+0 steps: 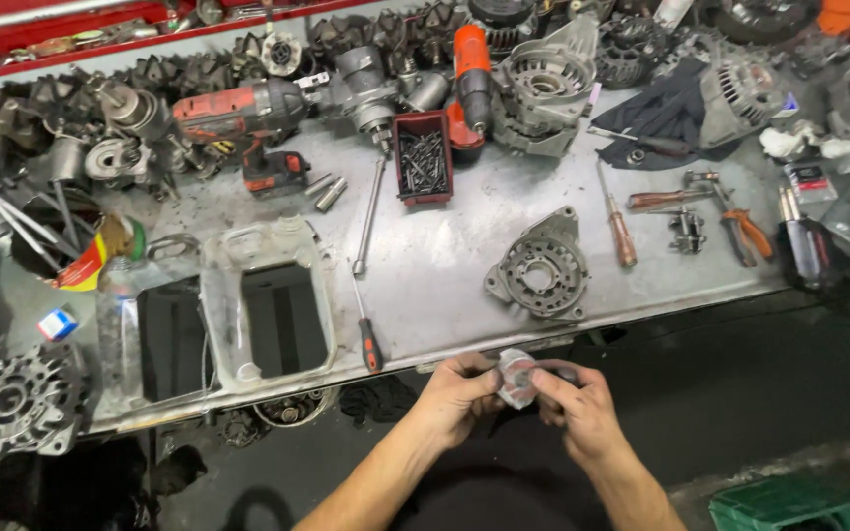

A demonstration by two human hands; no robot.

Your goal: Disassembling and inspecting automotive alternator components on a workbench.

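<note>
Both of my hands meet below the front edge of the metal workbench (pixel 445 285). My left hand (pixel 459 393) and my right hand (pixel 575 405) together grip a small round grey-and-red part wrapped in a pale rag (pixel 516 379). The fingers of each hand close on it from opposite sides. Just above, on the bench, lies a round alternator housing (pixel 540 270). A screwdriver with a red-and-black handle (pixel 370 339) lies at the bench edge to the left of my hands.
A red cordless impact driver (pixel 248 118), a red tray of bits (pixel 423 157), a long extension bar (pixel 371 211), pliers (pixel 740 231), screwdrivers (pixel 622 231) and several alternator parts crowd the bench. A clear plastic bottle (pixel 118 324) lies at left. A green crate (pixel 794 506) sits on the dark floor.
</note>
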